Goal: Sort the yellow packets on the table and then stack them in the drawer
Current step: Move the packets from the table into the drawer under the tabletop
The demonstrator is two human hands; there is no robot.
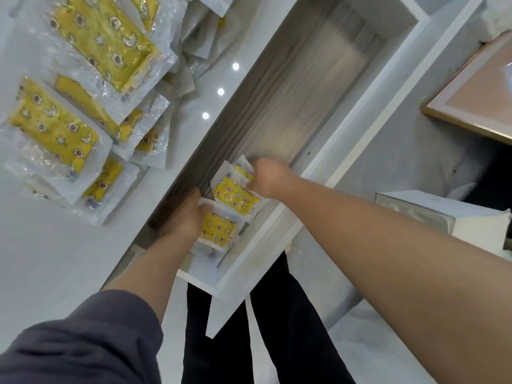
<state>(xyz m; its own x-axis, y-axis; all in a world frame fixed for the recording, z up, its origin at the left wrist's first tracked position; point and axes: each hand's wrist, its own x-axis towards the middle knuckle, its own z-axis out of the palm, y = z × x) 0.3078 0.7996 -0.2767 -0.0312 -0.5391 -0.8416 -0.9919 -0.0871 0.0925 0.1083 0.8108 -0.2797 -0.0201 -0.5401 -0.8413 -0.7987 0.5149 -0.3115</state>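
left sleeve: dark slate-grey, creased, ending at forearm | right forearm: bare | trousers: black

The right hand is blurred, and its curled fingers pinch and hide one corner of the upper packet. The left hand covers the left end of the lower packet; its fingertips cannot be seen. The drawer has a smeared floor. On the tabletop the packets in the pile hide parts of each other. One packet is cut off by the top edge. The white box and brown board are cut off at the right
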